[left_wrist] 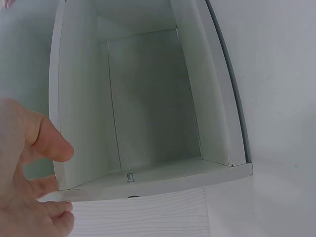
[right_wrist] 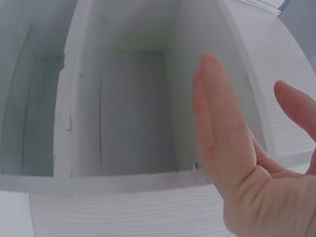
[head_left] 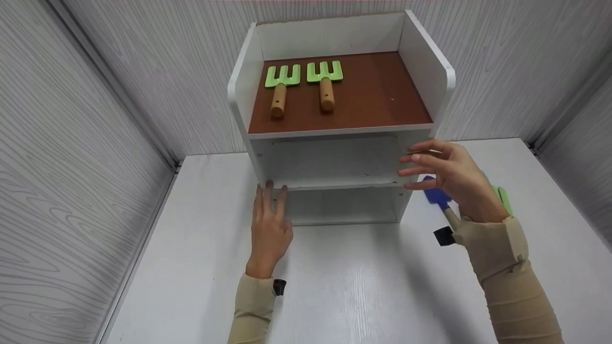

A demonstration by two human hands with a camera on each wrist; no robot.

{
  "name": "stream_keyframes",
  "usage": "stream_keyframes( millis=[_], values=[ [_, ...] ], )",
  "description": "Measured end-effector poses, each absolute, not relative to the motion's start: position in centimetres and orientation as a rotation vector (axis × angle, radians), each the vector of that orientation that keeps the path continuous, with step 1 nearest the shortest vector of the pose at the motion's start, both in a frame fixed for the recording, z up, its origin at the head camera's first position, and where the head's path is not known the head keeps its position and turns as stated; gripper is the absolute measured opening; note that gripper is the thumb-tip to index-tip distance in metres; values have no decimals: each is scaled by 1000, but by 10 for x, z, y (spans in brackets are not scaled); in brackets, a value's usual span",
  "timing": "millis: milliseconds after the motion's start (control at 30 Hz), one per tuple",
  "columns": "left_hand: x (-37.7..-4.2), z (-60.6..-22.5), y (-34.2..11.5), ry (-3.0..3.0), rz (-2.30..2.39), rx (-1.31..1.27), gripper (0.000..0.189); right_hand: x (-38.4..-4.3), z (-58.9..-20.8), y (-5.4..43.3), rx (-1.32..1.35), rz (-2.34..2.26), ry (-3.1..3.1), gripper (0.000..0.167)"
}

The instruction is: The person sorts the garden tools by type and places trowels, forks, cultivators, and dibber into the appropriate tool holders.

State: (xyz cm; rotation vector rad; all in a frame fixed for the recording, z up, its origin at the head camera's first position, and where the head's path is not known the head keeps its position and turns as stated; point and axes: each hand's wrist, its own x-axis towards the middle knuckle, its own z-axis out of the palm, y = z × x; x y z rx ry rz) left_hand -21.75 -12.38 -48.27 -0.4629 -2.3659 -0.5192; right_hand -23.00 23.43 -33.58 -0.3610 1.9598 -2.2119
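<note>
A white shelf unit point(head_left: 340, 187) with a brown top board stands on the table. My left hand point(head_left: 270, 229) is at its left front edge, fingers extended, near the end of the middle board point(left_wrist: 55, 89). Whether those fingers press on the wood, I cannot tell. Over at the right front edge, my right hand point(head_left: 449, 169) has its fingers spread and holds nothing. In the right wrist view its fingers point(right_wrist: 224, 113) stand in front of the upper compartment point(right_wrist: 133, 108). Two green hand forks, one at left point(head_left: 278, 93) and another beside it point(head_left: 326, 86), lie on top.
Right of the unit, a blue toy shovel point(head_left: 437, 195) lies on the white table point(head_left: 344, 282), partly behind the right forearm. A green tool point(head_left: 504, 200) shows beyond that wrist. Grey wood-patterned panels point(head_left: 158, 57) enclose the back and sides.
</note>
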Motion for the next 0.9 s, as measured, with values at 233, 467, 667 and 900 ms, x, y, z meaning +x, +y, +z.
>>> stream_keyframes(
  millis=[233,467,667,900],
  values=[
    [-218,-479,-123,-2360,-510,-477,64,-230,-348,249,-322,-2142,2020,23],
    [-219,-479,-123,-2365,-519,-479,61,-230,-357,262,-288,-2140,2039,24],
    [-218,-481,-125,-2361,-500,-472,60,-230,-363,277,-224,-2123,2038,17],
    [-217,-480,-124,-2372,-480,-473,60,-232,-372,301,-115,-2103,2050,10]
  ],
)
